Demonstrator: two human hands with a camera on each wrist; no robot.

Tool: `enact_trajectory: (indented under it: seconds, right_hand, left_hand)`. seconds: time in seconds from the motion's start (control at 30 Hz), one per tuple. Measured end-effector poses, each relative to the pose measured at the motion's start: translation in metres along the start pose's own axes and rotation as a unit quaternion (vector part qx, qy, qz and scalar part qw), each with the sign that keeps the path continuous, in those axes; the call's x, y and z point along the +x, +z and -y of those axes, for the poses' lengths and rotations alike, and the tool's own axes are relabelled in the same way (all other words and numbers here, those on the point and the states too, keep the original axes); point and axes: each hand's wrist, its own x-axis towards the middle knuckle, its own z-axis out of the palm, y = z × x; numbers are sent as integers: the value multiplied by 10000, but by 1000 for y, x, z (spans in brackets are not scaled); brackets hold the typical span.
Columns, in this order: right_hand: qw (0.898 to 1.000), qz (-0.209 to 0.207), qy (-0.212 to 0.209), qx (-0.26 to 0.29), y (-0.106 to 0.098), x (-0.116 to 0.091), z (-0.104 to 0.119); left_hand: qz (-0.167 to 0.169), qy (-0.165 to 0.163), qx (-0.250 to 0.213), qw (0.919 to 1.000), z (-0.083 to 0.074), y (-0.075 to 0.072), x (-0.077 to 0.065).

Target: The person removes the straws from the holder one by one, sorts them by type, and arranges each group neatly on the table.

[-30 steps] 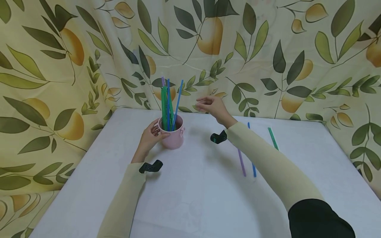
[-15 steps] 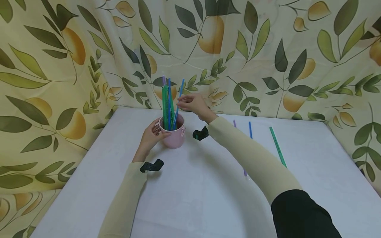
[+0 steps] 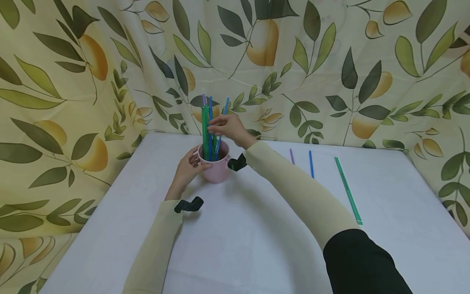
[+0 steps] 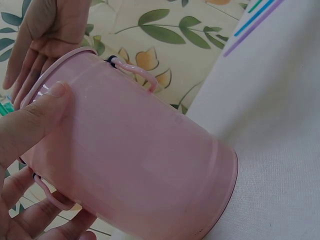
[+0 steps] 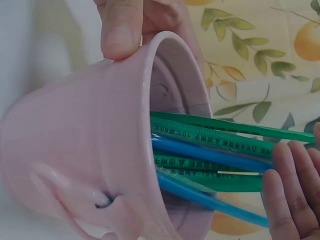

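Observation:
A small pink bucket (image 3: 216, 173) stands on the white table near its back edge. My left hand (image 3: 186, 168) grips its left side, thumb (image 4: 35, 120) on the front near the rim and fingers by a side handle. Inside the bucket lean several straws: green ones (image 5: 210, 132) in printed wrappers, blue ones (image 5: 210, 200), and a purple one (image 3: 204, 100). My right hand (image 3: 230, 128) is above the rim, its fingertips right at the straws' upper parts. In the right wrist view its fingers (image 5: 285, 200) are loosely extended, overlapping the blue straws' ends; the thumb is not clearly visible.
To the right on the table (image 3: 235, 245) lie a purple straw (image 3: 291, 156), a blue straw (image 3: 311, 163) and a green wrapped straw (image 3: 348, 190); my right sleeve covers part of the first two. A fruit-and-leaf patterned cloth (image 3: 312, 81) hangs behind the table.
My right hand has moved left from beside the bucket to the straws standing in it. My left hand keeps its grip. More of the green straw on the table now shows.

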Motion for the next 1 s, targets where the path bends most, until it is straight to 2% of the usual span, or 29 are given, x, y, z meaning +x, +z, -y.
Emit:
enact_trajectory:
  seconds: [0.23, 0.67, 1.0]
  right_hand:
    - [9991, 132, 9, -392, 8, 3, -1]
    - [9987, 138, 35, -490, 22, 8, 1]
    - [9935, 193, 183, -1105, 30, 12, 2]
  left_hand:
    - [-22, -102, 9, 9999, 3, -1, 2]
    - [76, 56, -17, 10000, 2, -2, 1]
    - [54, 22, 38, 10000, 2, -2, 0]
